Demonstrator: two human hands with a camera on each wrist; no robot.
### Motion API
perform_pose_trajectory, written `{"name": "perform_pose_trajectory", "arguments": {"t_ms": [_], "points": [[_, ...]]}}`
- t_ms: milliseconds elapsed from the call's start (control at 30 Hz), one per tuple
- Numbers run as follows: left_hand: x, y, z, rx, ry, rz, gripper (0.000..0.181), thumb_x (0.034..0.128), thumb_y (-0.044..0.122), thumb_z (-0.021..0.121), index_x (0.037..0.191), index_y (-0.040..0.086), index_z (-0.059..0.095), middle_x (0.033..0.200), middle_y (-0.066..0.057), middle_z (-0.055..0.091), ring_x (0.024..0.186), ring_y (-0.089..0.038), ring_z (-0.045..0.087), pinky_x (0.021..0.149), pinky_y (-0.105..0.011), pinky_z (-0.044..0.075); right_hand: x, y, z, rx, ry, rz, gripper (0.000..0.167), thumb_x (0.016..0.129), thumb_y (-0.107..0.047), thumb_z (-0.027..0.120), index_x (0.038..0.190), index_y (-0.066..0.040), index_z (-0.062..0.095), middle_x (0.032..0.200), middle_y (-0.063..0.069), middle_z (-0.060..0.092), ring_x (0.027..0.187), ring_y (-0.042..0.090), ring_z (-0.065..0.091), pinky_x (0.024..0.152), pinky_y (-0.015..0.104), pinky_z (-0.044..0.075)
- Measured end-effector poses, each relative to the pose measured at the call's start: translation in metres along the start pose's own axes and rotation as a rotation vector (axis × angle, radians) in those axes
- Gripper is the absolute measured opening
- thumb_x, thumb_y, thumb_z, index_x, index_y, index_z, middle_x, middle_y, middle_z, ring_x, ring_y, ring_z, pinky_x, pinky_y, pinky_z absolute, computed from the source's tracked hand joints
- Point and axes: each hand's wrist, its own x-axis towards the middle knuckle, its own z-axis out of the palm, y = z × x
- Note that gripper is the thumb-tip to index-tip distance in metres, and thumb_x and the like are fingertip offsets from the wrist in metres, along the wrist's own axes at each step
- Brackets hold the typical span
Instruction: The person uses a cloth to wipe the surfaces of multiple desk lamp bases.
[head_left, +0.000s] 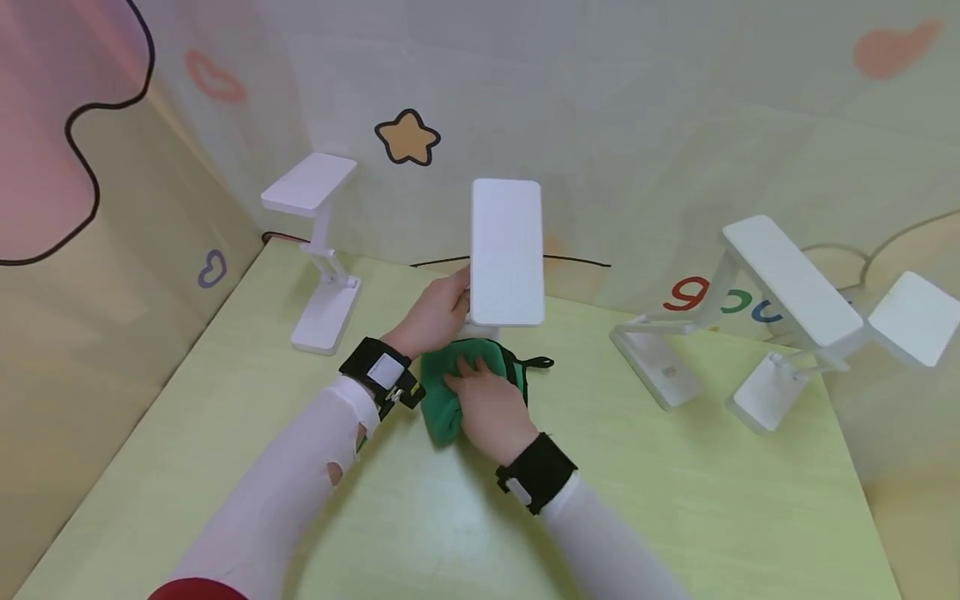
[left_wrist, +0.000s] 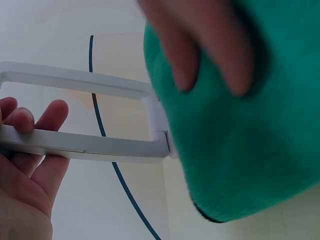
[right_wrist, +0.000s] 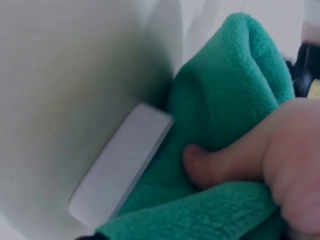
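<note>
A white folding desk lamp [head_left: 507, 250] stands at the back middle of the table, its flat head turned up toward me. My left hand [head_left: 435, 312] grips one bar of its open arm frame [left_wrist: 85, 145], thumb and fingers on either side of the bar. A green cloth [head_left: 442, 408] with black edging and a hanging loop lies over the lamp's foot. On top of it my right hand [head_left: 495, 412] presses with spread, fairly straight fingers. In the right wrist view the thumb [right_wrist: 215, 167] rests on the cloth, and a white block-like edge [right_wrist: 122, 165] shows beside it.
Another white folding lamp [head_left: 322, 250] stands at the back left. On the right, two more white lamps [head_left: 656, 367] [head_left: 772, 392] stand close together. A printed fabric wall [head_left: 600, 108] rises behind the pale green table [head_left: 420, 533].
</note>
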Motion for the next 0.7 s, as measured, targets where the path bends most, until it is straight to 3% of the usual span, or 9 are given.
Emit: {"name": "perform_pose_trajectory", "arguments": {"t_ms": [167,300,500,700], "points": [[-0.001,0.000,-0.002,-0.006,-0.003,-0.008,0.043,0.1139,0.002,0.042,0.157,-0.001,0.048,0.134,-0.021,0.069,0.116,-0.031,0.069,0.096,-0.046,0.054,0.020,0.018,0.003,0.055,0.021,0.019,0.049,0.098,0.009,0.059,0.144,-0.007,0.068,0.153,0.019,0.058,0.141,0.046,0.053,0.099,0.050,0.058],[0.001,0.002,0.000,-0.006,-0.005,-0.011,0.044,0.1140,0.002,0.042,0.158,0.000,0.046,0.135,-0.021,0.069,0.117,-0.031,0.068,0.097,-0.046,0.053,0.019,0.030,0.006,0.124,0.046,0.050,0.055,0.096,0.012,0.058,0.148,-0.007,0.065,0.157,0.020,0.054,0.145,0.046,0.048,0.105,0.054,0.053],[0.002,0.003,0.001,0.003,-0.002,-0.025,0.042,0.1139,0.002,0.042,0.156,-0.002,0.048,0.138,-0.023,0.067,0.124,-0.034,0.066,0.103,-0.049,0.052,-0.009,0.034,0.012,0.107,0.148,0.063,0.052,0.098,0.010,0.058,0.147,-0.005,0.065,0.154,0.024,0.055,0.142,0.048,0.051,0.094,0.055,0.059],[0.001,0.003,0.001,0.011,0.009,-0.023,0.042,0.1139,0.002,0.043,0.155,-0.002,0.049,0.137,-0.023,0.067,0.119,-0.033,0.067,0.098,-0.048,0.054,-0.046,0.022,0.008,0.028,0.112,0.093,0.051,0.096,0.012,0.062,0.144,-0.006,0.068,0.151,0.023,0.058,0.137,0.047,0.057,0.087,0.052,0.062]]}}
